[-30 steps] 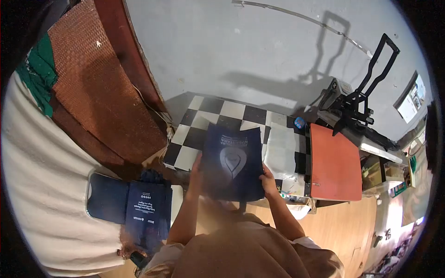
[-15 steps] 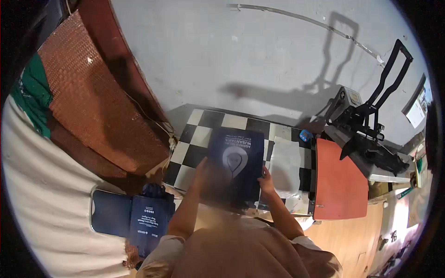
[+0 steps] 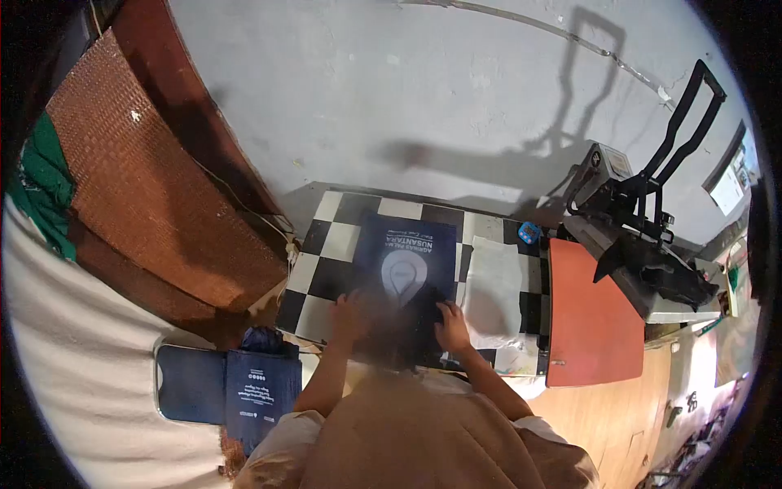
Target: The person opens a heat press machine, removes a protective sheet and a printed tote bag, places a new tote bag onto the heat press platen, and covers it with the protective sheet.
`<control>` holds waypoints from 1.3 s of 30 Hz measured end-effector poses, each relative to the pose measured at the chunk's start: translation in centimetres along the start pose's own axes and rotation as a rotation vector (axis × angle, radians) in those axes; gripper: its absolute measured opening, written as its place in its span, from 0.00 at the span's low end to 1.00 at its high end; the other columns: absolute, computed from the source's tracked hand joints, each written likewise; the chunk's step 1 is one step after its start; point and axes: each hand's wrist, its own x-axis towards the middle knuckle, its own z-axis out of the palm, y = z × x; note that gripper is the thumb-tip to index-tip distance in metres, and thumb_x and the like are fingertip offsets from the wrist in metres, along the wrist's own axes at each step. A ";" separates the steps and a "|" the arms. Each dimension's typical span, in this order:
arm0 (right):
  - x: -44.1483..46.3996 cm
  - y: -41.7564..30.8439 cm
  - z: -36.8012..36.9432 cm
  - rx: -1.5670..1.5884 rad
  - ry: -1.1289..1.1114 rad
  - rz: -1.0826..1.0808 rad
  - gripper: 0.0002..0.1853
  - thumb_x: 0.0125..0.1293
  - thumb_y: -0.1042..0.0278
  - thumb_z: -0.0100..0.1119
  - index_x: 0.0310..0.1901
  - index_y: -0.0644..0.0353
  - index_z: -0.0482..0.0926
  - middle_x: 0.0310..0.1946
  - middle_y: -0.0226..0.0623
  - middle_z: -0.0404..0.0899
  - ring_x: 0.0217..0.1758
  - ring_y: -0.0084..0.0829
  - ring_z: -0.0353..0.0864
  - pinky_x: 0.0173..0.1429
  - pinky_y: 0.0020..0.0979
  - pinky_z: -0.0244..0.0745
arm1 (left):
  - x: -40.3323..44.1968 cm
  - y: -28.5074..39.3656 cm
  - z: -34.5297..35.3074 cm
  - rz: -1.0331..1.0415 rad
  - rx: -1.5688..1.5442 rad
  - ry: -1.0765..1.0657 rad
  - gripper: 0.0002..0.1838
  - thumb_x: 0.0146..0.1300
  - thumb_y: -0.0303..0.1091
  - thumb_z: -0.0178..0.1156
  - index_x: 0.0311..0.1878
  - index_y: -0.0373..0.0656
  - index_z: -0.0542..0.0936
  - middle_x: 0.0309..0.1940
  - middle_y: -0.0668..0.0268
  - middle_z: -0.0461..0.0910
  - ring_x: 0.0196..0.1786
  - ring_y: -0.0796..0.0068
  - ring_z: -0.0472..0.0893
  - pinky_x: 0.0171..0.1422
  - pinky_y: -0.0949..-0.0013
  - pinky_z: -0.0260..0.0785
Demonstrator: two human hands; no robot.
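Observation:
A flat navy item, which looks like a cloth bag (image 3: 405, 244), lies on the black-and-white checkered table (image 3: 334, 243). White lettering and a pale pin-shaped logo are printed on it, upside down from where I stand. At its near left edge is my left hand (image 3: 348, 318), fingers closed on the border, partly blurred by haze. My right hand (image 3: 453, 330) grips the opposite edge with bent fingers. Haze and shadow veil the lower part of the bag. Just right of it lies a white sheet (image 3: 494, 285).
More navy printed cloth (image 3: 262, 391) lies by a dark padded seat (image 3: 190, 383) at lower left. A small blue timer (image 3: 529, 233) sits near the table's back right. An orange-red board (image 3: 595, 318) and a heat press with a long black handle (image 3: 684, 134) stand right.
The navy bag has come down flatter against the tabletop and shifted slightly left. Both hands have moved a little nearer to me along its sides, and the camera view has shifted slightly.

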 end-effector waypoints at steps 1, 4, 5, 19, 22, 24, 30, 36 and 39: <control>-0.4 0.2 0.5 -0.030 -0.037 -0.020 0.33 0.56 0.72 0.62 0.66 0.59 0.69 0.67 0.52 0.65 0.72 0.52 0.63 0.76 0.48 0.59 | 0.0 -0.4 0.6 0.001 -0.001 0.000 0.34 0.63 0.49 0.62 0.73 0.58 0.67 0.76 0.63 0.59 0.77 0.50 0.55 0.76 0.35 0.44; -0.5 -0.8 0.4 -0.131 -0.103 0.007 0.34 0.57 0.69 0.64 0.67 0.59 0.68 0.70 0.50 0.63 0.73 0.51 0.61 0.77 0.47 0.56 | 0.6 -1.6 1.1 0.033 0.071 0.074 0.36 0.64 0.56 0.61 0.74 0.61 0.66 0.76 0.65 0.59 0.78 0.50 0.55 0.77 0.32 0.41; -0.5 -1.3 0.2 -0.200 -0.135 0.053 0.34 0.57 0.68 0.64 0.67 0.58 0.68 0.70 0.49 0.63 0.74 0.50 0.61 0.78 0.47 0.55 | 0.8 -1.9 0.9 0.058 0.144 0.026 0.38 0.65 0.60 0.57 0.76 0.62 0.62 0.78 0.66 0.55 0.79 0.50 0.52 0.77 0.30 0.38; 1.7 -1.0 2.1 -0.352 -0.116 0.142 0.40 0.62 0.60 0.57 0.75 0.58 0.56 0.77 0.46 0.54 0.81 0.46 0.50 0.83 0.48 0.42 | 4.3 -4.5 1.7 0.187 0.226 -0.058 0.41 0.68 0.71 0.42 0.80 0.71 0.47 0.83 0.66 0.33 0.83 0.48 0.36 0.75 0.22 0.23; 2.3 -0.7 2.7 -0.359 -0.089 0.152 0.40 0.61 0.61 0.56 0.75 0.58 0.57 0.77 0.45 0.54 0.81 0.45 0.50 0.83 0.47 0.41 | 5.2 -5.3 2.6 0.223 0.223 0.022 0.41 0.68 0.71 0.45 0.80 0.71 0.48 0.83 0.66 0.34 0.83 0.48 0.36 0.74 0.21 0.23; 2.3 -0.7 2.9 -0.362 -0.061 0.149 0.40 0.61 0.61 0.56 0.75 0.58 0.58 0.77 0.45 0.55 0.81 0.45 0.51 0.83 0.47 0.41 | 5.6 -5.4 2.3 0.237 0.131 -0.017 0.41 0.68 0.70 0.46 0.80 0.71 0.48 0.83 0.65 0.35 0.83 0.48 0.36 0.74 0.20 0.23; 1.8 -0.4 2.9 -0.315 0.021 0.059 0.39 0.58 0.65 0.57 0.73 0.60 0.60 0.77 0.44 0.56 0.81 0.46 0.50 0.83 0.47 0.44 | 5.1 -4.3 1.0 0.228 0.158 -0.060 0.42 0.69 0.66 0.48 0.81 0.64 0.49 0.82 0.62 0.37 0.83 0.47 0.37 0.74 0.22 0.24; 2.0 -0.3 2.6 -0.316 -0.010 0.085 0.40 0.57 0.64 0.60 0.74 0.56 0.61 0.76 0.44 0.57 0.80 0.47 0.53 0.83 0.48 0.45 | 4.7 -3.8 2.8 0.501 0.019 0.071 0.41 0.70 0.60 0.52 0.80 0.57 0.52 0.81 0.59 0.44 0.82 0.49 0.43 0.77 0.28 0.29; 1.9 -0.2 2.5 -0.319 -0.008 0.058 0.40 0.59 0.63 0.60 0.74 0.56 0.60 0.76 0.44 0.57 0.79 0.48 0.54 0.82 0.48 0.45 | 4.2 -3.6 2.5 0.519 0.000 0.053 0.39 0.69 0.57 0.53 0.79 0.55 0.55 0.80 0.58 0.48 0.81 0.49 0.48 0.78 0.30 0.31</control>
